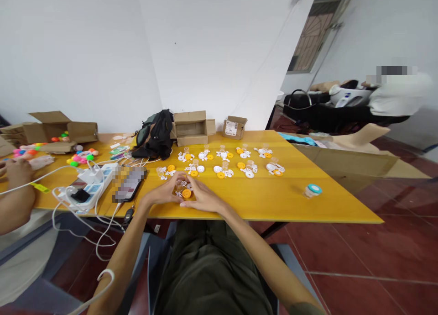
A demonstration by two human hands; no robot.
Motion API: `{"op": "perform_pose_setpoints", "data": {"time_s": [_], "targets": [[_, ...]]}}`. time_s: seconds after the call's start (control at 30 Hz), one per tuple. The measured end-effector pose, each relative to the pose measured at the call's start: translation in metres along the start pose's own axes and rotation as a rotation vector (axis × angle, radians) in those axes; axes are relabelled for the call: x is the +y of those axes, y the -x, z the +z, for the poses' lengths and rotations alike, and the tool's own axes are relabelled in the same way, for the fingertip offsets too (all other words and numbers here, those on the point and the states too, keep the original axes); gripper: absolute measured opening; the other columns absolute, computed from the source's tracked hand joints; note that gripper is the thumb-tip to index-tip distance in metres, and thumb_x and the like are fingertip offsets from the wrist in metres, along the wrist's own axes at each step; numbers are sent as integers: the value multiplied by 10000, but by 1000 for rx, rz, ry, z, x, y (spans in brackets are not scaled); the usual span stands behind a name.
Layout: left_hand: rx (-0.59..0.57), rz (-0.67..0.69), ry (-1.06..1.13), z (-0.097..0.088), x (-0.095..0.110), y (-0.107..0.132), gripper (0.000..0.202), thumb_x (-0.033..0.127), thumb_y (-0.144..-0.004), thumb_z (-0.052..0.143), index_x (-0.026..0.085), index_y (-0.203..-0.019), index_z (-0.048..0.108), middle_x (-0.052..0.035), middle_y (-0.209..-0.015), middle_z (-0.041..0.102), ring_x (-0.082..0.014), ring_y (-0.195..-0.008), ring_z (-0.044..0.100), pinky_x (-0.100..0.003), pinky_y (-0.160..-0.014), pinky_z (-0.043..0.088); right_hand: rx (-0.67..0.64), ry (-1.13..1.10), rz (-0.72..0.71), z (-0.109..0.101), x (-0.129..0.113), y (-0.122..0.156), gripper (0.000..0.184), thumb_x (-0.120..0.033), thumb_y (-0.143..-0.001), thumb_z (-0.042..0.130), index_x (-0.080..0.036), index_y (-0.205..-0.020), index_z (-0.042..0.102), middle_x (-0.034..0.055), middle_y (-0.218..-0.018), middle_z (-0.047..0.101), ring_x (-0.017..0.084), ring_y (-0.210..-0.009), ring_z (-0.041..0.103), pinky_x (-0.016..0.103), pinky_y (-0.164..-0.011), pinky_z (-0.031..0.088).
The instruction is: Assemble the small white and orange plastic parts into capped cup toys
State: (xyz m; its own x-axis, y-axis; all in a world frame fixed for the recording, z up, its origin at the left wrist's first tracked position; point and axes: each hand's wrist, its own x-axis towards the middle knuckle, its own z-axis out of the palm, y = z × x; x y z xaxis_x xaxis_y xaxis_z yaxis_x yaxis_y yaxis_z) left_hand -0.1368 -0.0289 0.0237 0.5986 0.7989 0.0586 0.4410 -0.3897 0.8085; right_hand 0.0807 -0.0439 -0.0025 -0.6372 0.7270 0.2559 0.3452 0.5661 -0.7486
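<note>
Both my hands rest on the yellow table (273,201) near its front edge. My left hand (164,192) and my right hand (201,197) curl around a small pile of parts: an orange disc (186,193), small white pieces and a clear little cup (179,185). The fingers of both hands are bent inward and touch the pile; I cannot make out what they grip. Beyond them lie several similar sets of orange and white parts (224,166) in two rows.
A teal-lidded small jar (312,191) stands alone at the right. A phone (128,183), power strip (94,187) and cables lie left. A black bag (155,134) and cardboard boxes (190,128) sit at the back. Another person's arm (15,191) rests far left.
</note>
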Motion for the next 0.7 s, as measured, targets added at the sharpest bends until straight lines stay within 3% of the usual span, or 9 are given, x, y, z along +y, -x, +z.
{"op": "perform_pose_setpoints", "data": {"time_s": [0.37, 0.53, 0.7], "targets": [[31, -21, 25, 3, -5, -1, 879, 326, -653, 886, 276, -1395, 419, -122, -1402, 550, -287, -1342, 530, -496, -1159, 413, 222, -320, 99, -15, 26, 37, 751, -672, -923, 540, -296, -1548, 359, 119, -1590, 452, 253, -1493, 390, 486, -1237, 298], [158, 27, -187, 4, 9, 0, 780, 324, -668, 883, 252, -1340, 493, -117, -1371, 570, -310, -1348, 518, -489, -1152, 415, 309, -173, 147, -30, 33, 67, 560, -612, -954, 526, -315, -1429, 537, 80, -1520, 541, 256, -1428, 481, 473, -1213, 356], [373, 282, -409, 18, 43, -1, 371, 316, -882, 709, 247, -1220, 572, -84, -1262, 630, -276, -1262, 564, -490, -1111, 441, 434, 123, 113, -49, 34, 104, 420, -518, -955, 553, -289, -1297, 639, 87, -1340, 680, 276, -1235, 643, 450, -1070, 517]]}}
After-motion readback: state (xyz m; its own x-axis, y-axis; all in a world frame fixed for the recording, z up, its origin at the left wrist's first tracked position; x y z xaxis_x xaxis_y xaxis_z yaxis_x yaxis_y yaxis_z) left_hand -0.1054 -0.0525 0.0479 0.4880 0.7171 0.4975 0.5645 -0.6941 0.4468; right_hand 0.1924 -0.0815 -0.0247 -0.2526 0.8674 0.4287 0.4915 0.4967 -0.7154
